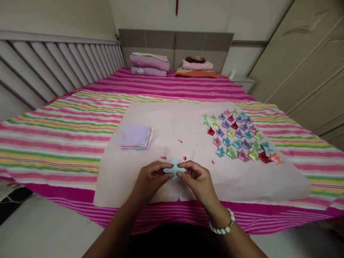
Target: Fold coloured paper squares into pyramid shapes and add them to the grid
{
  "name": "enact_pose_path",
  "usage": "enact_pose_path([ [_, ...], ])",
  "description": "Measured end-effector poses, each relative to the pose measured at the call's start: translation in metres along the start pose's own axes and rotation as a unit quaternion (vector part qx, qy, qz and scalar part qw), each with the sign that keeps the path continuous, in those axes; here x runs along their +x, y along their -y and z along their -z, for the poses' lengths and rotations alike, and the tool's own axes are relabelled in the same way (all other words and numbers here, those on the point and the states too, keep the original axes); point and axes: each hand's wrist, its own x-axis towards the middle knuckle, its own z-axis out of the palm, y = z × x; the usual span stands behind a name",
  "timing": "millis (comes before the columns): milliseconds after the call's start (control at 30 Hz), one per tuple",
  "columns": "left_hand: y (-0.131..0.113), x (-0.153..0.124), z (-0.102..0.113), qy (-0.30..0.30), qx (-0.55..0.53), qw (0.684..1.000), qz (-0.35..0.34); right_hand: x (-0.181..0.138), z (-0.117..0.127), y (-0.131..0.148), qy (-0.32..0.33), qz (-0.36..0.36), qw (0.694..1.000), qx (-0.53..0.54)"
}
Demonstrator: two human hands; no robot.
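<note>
Paper piece (175, 168), blue, looks part-folded, pinched between left hand (151, 175) and right hand (199, 178) near the pale sheet (166, 114)'s front edge; folded shapes (245, 144), seemingly done, toward its right edge; square stack (136, 134), unfolded, by left edge.

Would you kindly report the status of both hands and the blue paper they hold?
Left hand, right hand: both pinching the blue paper. Paper folded, held over the pale sheet. Red scraps lie just beyond.
</note>
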Motion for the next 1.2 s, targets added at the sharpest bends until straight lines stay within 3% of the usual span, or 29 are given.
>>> enact_pose_path([
  [233,-0.003,0.001,0.002,0.001,0.124,0.989,-0.080,0.001,0.003,0.004,0.016,0.104,0.989,-0.103],
  [433,-0.001,0.005,0.002,-0.014,0.126,0.988,-0.092,0.002,0.004,0.010,0.028,0.140,0.977,-0.157],
  [500,0.000,0.005,0.001,-0.012,0.079,0.994,-0.072,0.003,0.003,0.011,0.030,0.127,0.984,-0.124],
  [633,0.006,0.004,-0.008,0.020,-0.060,0.997,0.035,0.005,0.002,0.010,0.038,0.051,0.997,-0.034],
  [833,0.007,0.003,-0.017,-0.055,-0.076,0.994,0.056,0.003,-0.003,0.001,0.013,-0.083,0.995,0.051],
  [967,0.005,0.005,-0.020,-0.069,-0.092,0.992,0.049,0.003,-0.005,-0.003,0.005,-0.086,0.994,0.059],
  [1100,0.008,0.006,-0.024,-0.028,-0.183,0.980,0.079,0.003,-0.005,-0.003,-0.017,-0.072,0.994,0.085],
  [1200,0.013,0.007,-0.024,-0.038,-0.251,0.962,0.102,0.003,-0.005,0.000,-0.020,-0.057,0.994,0.086],
])
